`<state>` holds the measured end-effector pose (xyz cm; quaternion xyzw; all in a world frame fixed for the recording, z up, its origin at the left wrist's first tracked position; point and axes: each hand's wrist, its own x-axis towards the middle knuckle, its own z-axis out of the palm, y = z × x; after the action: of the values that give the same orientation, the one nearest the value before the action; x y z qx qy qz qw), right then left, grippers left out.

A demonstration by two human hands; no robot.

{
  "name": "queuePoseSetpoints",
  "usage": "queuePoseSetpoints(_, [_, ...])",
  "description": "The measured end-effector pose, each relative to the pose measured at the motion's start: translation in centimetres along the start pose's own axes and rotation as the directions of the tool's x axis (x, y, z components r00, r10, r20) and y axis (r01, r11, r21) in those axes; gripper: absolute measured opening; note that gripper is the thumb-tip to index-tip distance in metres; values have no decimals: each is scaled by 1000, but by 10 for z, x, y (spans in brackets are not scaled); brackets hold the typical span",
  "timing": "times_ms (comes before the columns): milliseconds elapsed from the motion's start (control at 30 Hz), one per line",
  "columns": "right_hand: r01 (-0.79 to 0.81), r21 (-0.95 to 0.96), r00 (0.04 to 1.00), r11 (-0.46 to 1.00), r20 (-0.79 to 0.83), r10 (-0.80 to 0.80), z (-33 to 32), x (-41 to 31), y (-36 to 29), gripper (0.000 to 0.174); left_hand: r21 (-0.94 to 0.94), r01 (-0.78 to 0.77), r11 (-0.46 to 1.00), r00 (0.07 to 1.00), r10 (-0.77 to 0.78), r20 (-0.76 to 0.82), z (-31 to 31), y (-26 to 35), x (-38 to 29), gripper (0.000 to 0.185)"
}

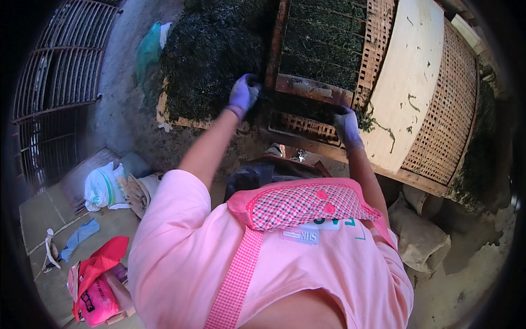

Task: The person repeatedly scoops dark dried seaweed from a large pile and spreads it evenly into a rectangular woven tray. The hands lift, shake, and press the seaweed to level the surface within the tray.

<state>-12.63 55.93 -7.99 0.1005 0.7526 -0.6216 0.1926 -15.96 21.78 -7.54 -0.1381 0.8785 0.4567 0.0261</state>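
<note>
My left hand, in a purple and grey glove, is at the right side of a large heap of dark, wet, stringy plant material. Its fingers are curled and partly lost in shadow, so anything in them is hidden. Under the near bar of a wooden frame, my right hand wears a matching glove. Its fingertips reach into a dark strip of the same material; whether they grip is unclear. Dark green strands fill the frame, with thin lines crossing over them. Below lies a woven bamboo rack with a wooden rim.
Right of the frame, a pale board with stray strands lies on woven bamboo. Metal grating stands far left. Floor items include a green cloth, a white sack, red and pink bags and a grey sack.
</note>
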Motion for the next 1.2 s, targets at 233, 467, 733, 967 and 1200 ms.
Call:
queuePoseSetpoints(233, [423,-556,883,716,75,-464,48,-47,-87,20,602,-580,549,777,596,205,69,3,-63,56])
queuePoseSetpoints(467, [237,-872,940,428,96,-326,53,9,5,18,262,-741,618,665,730,158,4,44,11,50])
queuePoseSetpoints(733, [387,-854,826,349,152,-544,55,10,2,27,619,-287,731,956,175,237,17,4,185,29])
queuePoseSetpoints(967, [317,-876,894,362,149,-422,55,8,-1,22,506,-389,770,899,436,28,9,53,264,44])
queuePoseSetpoints(1200, [287,-908,921,307,174,-348,56,10,2,26,998,-52,-45,815,576,68,-5,71,452,40])
